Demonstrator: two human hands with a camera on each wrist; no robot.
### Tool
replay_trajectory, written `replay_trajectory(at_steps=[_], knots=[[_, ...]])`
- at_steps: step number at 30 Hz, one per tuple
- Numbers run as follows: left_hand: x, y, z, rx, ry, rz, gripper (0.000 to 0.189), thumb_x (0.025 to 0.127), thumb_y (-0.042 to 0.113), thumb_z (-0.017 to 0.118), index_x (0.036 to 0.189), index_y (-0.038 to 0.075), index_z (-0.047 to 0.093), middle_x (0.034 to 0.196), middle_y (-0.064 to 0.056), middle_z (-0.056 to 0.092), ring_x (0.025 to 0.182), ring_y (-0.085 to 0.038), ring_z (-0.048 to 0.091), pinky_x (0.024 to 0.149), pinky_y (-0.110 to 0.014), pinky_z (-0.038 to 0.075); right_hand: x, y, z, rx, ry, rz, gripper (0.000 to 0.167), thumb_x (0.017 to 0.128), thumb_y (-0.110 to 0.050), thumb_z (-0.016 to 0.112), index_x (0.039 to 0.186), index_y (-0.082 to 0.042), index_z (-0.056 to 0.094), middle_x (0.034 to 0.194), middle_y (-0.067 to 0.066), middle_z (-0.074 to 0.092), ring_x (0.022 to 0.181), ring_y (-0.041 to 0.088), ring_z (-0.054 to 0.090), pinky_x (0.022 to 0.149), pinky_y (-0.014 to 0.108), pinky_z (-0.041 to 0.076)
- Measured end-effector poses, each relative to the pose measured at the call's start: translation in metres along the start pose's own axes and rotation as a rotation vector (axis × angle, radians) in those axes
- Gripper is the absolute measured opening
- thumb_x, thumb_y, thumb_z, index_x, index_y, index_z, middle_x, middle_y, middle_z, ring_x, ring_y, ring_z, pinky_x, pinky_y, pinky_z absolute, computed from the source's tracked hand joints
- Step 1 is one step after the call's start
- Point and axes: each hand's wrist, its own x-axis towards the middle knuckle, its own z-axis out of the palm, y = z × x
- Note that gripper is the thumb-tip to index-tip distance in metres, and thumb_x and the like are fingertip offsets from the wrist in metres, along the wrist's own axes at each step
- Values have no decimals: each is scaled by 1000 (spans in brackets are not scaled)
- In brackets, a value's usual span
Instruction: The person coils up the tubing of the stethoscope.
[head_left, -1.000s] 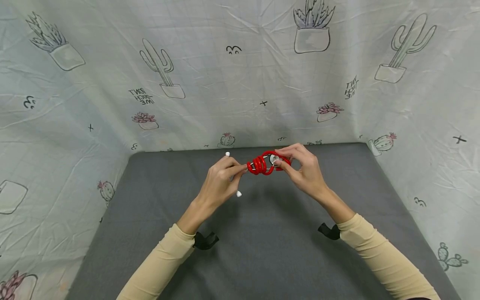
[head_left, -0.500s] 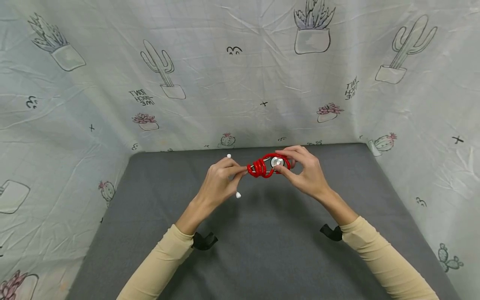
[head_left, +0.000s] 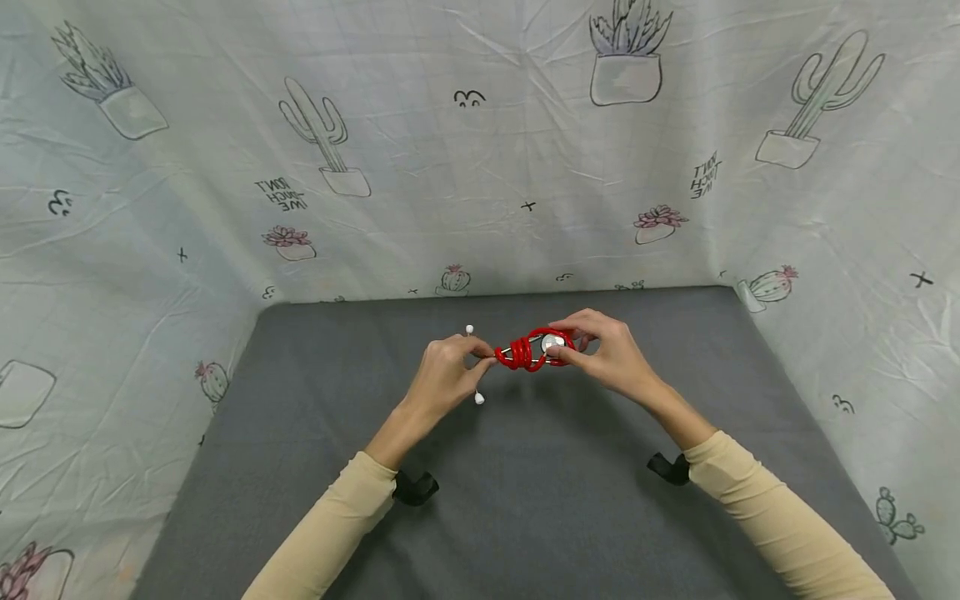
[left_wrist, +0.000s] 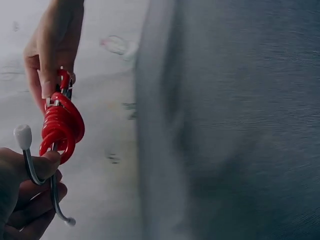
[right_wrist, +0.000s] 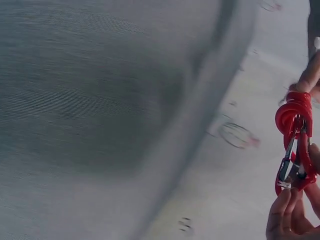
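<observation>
A stethoscope with its red tubing wound into a coil (head_left: 521,353) is held above the table between both hands. My left hand (head_left: 441,372) pinches the metal ear tube end between thumb and index finger. White ear tips (head_left: 479,399) stick out on either side of that hand. At the other end, my right hand (head_left: 613,357) holds the red loop around the round silver chest piece (head_left: 552,342), thumb on the near side and fingers on the far side. In the left wrist view, the turns of red tubing (left_wrist: 60,122) lie tight around the metal tubes.
A dark grey cloth (head_left: 510,500) covers the table under the hands. Pale fabric walls (head_left: 495,167) printed with cacti rise at the back and on both sides. A black strap (head_left: 415,488) hangs at the left wrist, another black strap (head_left: 668,468) at the right.
Both hands have come down the head view a little, toward the person, carrying the stethoscope. The left hand has turned slightly, and its grip at the ear tube end stays.
</observation>
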Motion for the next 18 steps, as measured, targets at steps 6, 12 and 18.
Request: replay_trajectory(at_steps=[6,12,18], knots=[[-11,-17,30,10,-66,-66,28,90,5,88,96,8,62,94,-8,79,66,-16,66,59,-21,47,-15,26,16,-45,-108,93,33,90,-13,90,121,-4,81,105,10,78,89,27,67,72,29,59],[-17,-29,55,65,-123,-85,29,90,7,89,97,10,61,92,-6,76,81,-18,75,71,-31,60,-25,42,28,-46,-134,134,34,91,-12,89,122,-2,80,109,13,79,90,25,69,71,26,57],[-21,-36,66,112,-179,-101,29,91,12,90,103,11,63,97,-4,75,83,-17,71,73,-34,60,-32,55,36,-38,-154,164,32,93,-10,87,123,-2,79,116,16,79,94,27,72,67,22,53]])
